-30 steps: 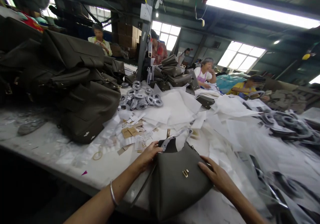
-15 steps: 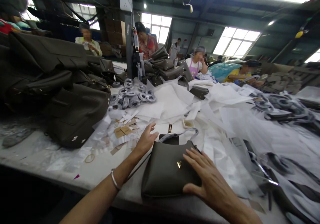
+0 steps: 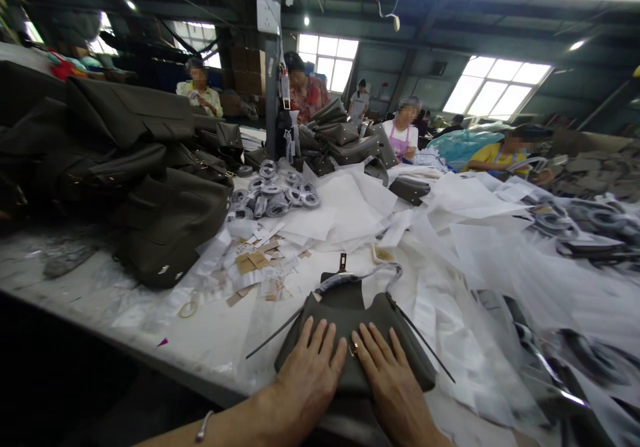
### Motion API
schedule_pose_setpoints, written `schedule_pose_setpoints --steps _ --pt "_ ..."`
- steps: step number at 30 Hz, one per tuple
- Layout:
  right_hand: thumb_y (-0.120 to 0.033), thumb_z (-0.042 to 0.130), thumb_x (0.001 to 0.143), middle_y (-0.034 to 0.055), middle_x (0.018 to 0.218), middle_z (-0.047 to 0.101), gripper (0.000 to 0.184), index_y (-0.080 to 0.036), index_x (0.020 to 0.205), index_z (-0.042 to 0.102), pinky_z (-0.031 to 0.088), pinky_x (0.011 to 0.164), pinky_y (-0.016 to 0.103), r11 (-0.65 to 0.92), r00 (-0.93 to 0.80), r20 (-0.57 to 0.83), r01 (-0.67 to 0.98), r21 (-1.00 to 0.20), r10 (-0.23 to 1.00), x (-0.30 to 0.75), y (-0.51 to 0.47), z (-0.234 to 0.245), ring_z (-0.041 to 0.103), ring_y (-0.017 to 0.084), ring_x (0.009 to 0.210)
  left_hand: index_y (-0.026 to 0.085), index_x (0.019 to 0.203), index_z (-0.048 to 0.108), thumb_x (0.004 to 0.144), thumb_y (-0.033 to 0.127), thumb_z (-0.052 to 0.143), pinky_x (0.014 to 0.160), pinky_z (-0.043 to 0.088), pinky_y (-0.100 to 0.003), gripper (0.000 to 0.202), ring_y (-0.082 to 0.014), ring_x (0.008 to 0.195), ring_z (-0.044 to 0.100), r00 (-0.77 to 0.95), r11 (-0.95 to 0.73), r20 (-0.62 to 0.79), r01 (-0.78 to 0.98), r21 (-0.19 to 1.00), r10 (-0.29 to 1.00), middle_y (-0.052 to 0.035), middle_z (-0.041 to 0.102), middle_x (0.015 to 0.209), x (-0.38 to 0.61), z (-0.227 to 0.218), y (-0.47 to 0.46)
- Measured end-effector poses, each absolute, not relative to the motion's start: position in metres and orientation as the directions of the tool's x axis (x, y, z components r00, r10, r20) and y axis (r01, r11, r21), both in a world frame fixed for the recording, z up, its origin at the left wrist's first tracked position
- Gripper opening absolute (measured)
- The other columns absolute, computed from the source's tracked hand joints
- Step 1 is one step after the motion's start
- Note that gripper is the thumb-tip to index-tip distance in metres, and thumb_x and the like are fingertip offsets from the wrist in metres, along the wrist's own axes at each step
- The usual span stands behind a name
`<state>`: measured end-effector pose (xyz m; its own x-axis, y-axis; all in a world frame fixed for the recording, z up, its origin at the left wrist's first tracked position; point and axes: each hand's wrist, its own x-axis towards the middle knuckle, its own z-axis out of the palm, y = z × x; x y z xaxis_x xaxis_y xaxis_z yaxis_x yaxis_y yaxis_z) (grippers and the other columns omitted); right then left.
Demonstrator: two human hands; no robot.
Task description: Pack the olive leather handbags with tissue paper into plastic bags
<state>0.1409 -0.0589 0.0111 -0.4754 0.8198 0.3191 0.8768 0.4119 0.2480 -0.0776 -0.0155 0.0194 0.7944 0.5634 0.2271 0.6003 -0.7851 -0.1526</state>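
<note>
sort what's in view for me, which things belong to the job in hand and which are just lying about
Seem to belong to the job:
dark handbag, under the left hand and right hand
its wrapped top handle

Seem to be just lying about, untouched:
yellowish ring
purple scrap
brown cards
white sheets

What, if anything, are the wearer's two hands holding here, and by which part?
Nothing appears gripped: the left hand and right hand lie flat, side by side, on the front of the dark bag, neither closed around any part.
</note>
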Motion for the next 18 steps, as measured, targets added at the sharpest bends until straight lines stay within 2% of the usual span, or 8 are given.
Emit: schedule_pose_setpoints --steps 2,4,7,10,13,15,17,18 --pt "0.002 0.042 0.076 0.0096 0.146 0.053 0.068 -0.016 0.141 0.049 0.016 0.118 0.057 0.399 -0.49 0.41 0.87 0.291 0.769 0.139 -0.062 -0.003 0.044 0.029 0.137 0.017 0.141 0.048 0.097 0.026 0.046 0.104 0.035 -0.057 0.045 -0.0359 0.124 0.055 0.788 -0.77 0.34 0.598 -0.222 0.513 -0.0179 0.059 0.135 -0.081 0.007 -0.02" --pt "0.003 0.043 0.075 0.011 0.148 0.051 0.069 -0.014 0.142 0.048 0.015 0.118 0.057 0.403 -0.484 0.409 0.874 0.272 0.774 0.139 -0.062 -0.005 0.042 0.03 0.138 0.02 0.144 0.044 0.097 0.026 0.047 0.107 0.033 -0.056 0.048 -0.0345 0.125 0.054 0.785 -0.771 0.416 0.585 -0.253 0.459 -0.0157 0.059 0.136 -0.086 0.004 -0.022" --pt "-0.003 0.05 0.072 0.0127 0.149 0.048 0.073 -0.016 0.143 0.047 0.027 0.114 0.058 0.46 -0.487 0.227 0.873 0.161 0.844 0.142 -0.056 0.013 0.044 0.032 0.137 0.022 0.146 0.041 0.097 0.024 0.047 0.109 0.032 -0.055 0.049 -0.0319 0.125 0.054 0.797 -0.803 0.437 0.549 -0.234 0.418 -0.0141 0.059 0.135 -0.094 0.007 -0.02" --pt "-0.011 0.057 0.069 0.0118 0.149 0.048 0.078 -0.02 0.145 0.045 0.034 0.111 0.06 0.552 -0.552 -0.014 0.834 0.021 0.834 0.152 -0.046 0.039 0.047 0.034 0.135 0.022 0.146 0.041 0.098 0.02 0.046 0.109 0.036 -0.052 0.049 -0.0297 0.127 0.053 0.816 -0.843 0.405 0.51 -0.169 0.413 -0.0133 0.059 0.137 -0.102 0.011 -0.011" --pt "-0.002 0.052 0.07 0.0077 0.153 0.043 0.084 -0.027 0.149 0.039 0.029 0.113 0.062 0.558 -0.558 -0.088 0.829 -0.025 0.825 0.159 -0.039 0.05 0.041 0.033 0.139 0.023 0.146 0.041 0.097 0.018 0.046 0.111 0.037 -0.049 0.05 -0.0269 0.131 0.05 0.827 -0.874 0.348 0.485 -0.041 0.442 -0.0131 0.056 0.14 -0.115 0.02 -0.005" --pt "-0.005 0.054 0.075 0.0082 0.156 0.037 0.082 -0.029 0.151 0.035 0.026 0.113 0.065 0.524 -0.527 -0.094 0.85 -0.056 0.845 0.159 -0.04 0.046 0.035 0.036 0.143 0.024 0.144 0.044 0.095 0.027 0.054 0.112 0.036 -0.051 0.05 -0.0291 0.134 0.048 0.834 -0.877 0.274 0.468 0.107 0.479 -0.0138 0.054 0.143 -0.123 0.033 -0.002" --pt "-0.025 0.066 0.08 0.0103 0.159 0.029 0.082 -0.028 0.153 0.031 0.022 0.113 0.07 0.484 -0.496 -0.105 0.867 -0.121 0.862 0.156 -0.043 0.039 0.027 0.041 0.145 0.024 0.139 0.051 0.093 0.04 0.058 0.113 0.036 -0.05 0.049 -0.0295 0.132 0.051 0.834 -0.834 0.2 0.434 0.339 0.515 -0.0121 0.057 0.14 -0.13 0.054 0.005" --pt "-0.04 0.072 0.078 0.011 0.161 0.024 0.089 -0.028 0.154 0.028 0.019 0.113 0.071 0.463 -0.482 -0.11 0.872 -0.16 0.869 0.153 -0.044 0.035 0.023 0.043 0.145 0.024 0.134 0.056 0.094 0.044 0.057 0.112 0.037 -0.046 0.045 -0.027 0.128 0.054 0.819 -0.778 0.182 0.411 0.475 0.544 -0.0095 0.061 0.135 -0.131 0.065 0.012"
